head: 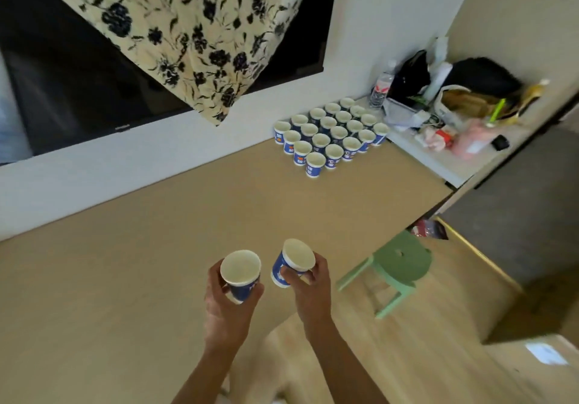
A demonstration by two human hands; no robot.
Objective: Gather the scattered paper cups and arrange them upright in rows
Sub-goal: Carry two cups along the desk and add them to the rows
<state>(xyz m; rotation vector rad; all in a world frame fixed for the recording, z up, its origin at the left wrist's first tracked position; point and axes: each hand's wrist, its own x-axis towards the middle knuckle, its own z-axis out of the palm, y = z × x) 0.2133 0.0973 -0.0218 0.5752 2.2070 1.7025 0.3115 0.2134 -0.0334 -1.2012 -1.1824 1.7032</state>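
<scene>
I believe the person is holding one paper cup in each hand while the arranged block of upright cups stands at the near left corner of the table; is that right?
Not quite. The head view shows the left hand and the right hand each holding one paper cup, but the block of upright cups stands at the far right of the table, beside the wall and the clutter.

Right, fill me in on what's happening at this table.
A person holds one blue-and-white paper cup in each hand: the left hand grips one cup, the right hand another, both above the tan wooden table. Farther back, a block of matching cups already stands upright in rows beside a cluttered white shelf.
</scene>
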